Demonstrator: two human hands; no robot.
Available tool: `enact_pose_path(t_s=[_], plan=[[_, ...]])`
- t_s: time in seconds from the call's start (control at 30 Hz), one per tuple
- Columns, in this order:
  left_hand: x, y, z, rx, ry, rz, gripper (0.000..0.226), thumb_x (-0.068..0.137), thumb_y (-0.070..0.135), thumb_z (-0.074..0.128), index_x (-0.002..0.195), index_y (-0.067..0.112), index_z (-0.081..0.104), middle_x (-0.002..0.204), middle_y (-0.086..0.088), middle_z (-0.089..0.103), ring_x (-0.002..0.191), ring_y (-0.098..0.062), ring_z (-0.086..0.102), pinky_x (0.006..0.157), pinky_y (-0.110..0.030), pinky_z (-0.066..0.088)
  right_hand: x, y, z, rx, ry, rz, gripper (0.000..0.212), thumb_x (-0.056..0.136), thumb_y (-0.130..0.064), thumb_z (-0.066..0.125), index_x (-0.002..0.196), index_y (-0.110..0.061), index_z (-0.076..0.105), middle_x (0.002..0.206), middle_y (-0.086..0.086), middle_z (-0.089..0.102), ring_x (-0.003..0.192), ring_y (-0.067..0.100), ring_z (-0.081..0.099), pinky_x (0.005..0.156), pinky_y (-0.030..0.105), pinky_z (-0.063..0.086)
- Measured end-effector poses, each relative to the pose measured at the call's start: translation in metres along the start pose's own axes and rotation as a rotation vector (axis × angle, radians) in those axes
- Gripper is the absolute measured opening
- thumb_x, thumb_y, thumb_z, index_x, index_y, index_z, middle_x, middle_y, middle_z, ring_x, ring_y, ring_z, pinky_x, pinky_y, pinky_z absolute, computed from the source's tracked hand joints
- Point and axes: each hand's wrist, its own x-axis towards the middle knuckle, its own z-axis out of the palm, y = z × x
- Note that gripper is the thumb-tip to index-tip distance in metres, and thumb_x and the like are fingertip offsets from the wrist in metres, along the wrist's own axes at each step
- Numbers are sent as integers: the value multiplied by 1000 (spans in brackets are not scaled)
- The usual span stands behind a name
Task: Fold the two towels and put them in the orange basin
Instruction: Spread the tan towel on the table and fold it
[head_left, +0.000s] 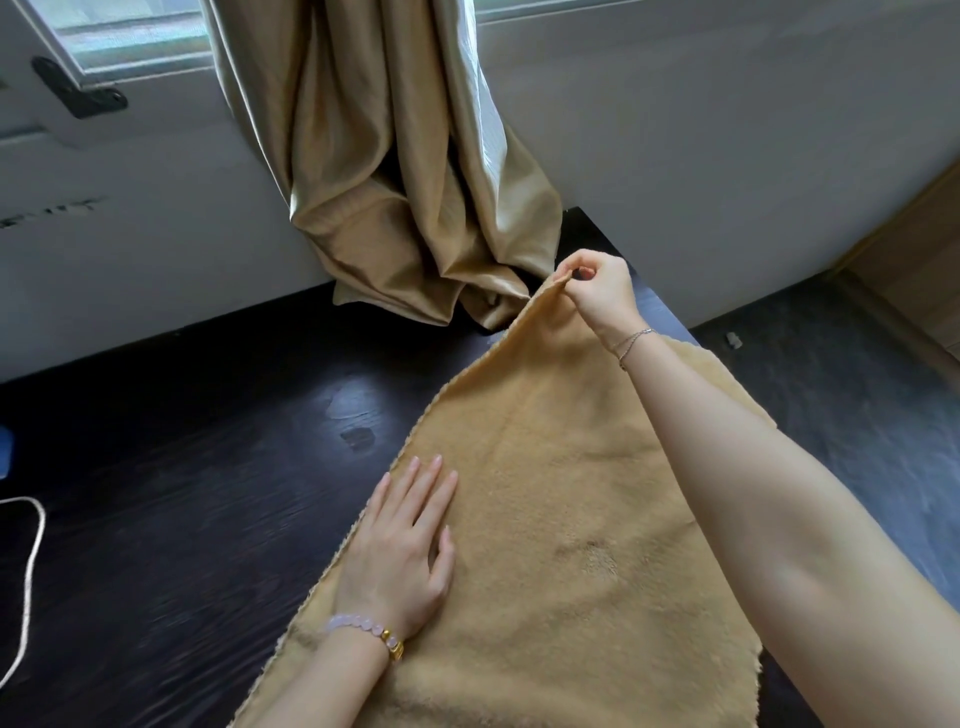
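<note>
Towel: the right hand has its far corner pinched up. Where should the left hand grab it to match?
Probably the left hem, just beyond where the left hand presses flat, pinched from the bare table side. There the edge seems to start rising toward the right hand, so a thumb could slip under. Nearer the palm, the towel lies flat on the table.

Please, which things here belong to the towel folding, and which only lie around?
Job: tan towel; left hand flat on it; right hand pinching its far corner.
Lying about: gold curtain; white cord; dark table under the towel.
</note>
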Motion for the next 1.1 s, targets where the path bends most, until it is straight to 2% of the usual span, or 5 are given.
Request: enact_pose_path(t_s=[0.2,0.43,0.63,0.83,1.1], plan=[[0,0,1,-3,2,-5,53,85,29,37,135,18,50,143,-1,44,136,-14,30,113,-36,18,1,-20,20,13,6,32,31,78,-3,40,65,-26,57,68,-6,59,68,13,54,66,23,45],[0,0,2,9,-4,-6,53,85,29,37,135,18,50,144,0,44,136,-15,30,112,-37,20,-9,-16,25,222,-109,32,68,82,12,28,142,-18,39,134,2,53,123,11,51,86,8,44],[0,-1,2,18,-1,-5,53,85,29,37,135,18,50,143,-1,45,135,-16,33,112,-37,20,-52,1,27,-248,261,-172,36,89,-5,41,119,-14,58,107,2,67,99,21,57,81,27,43],[0,-3,2,40,-7,-15,52,85,28,36,134,18,50,143,-1,45,134,-17,36,115,-35,18,-74,40,38,-798,-206,-132,51,101,-36,24,150,-21,19,158,-2,17,147,18,7,118,44,3],[1,-3,4,64,-3,-28,53,86,28,32,133,17,52,142,-2,46,133,-19,38,115,-33,16,-103,61,-42,-713,396,-67,45,90,-25,48,134,-14,49,140,3,49,130,23,42,108,41,29]])
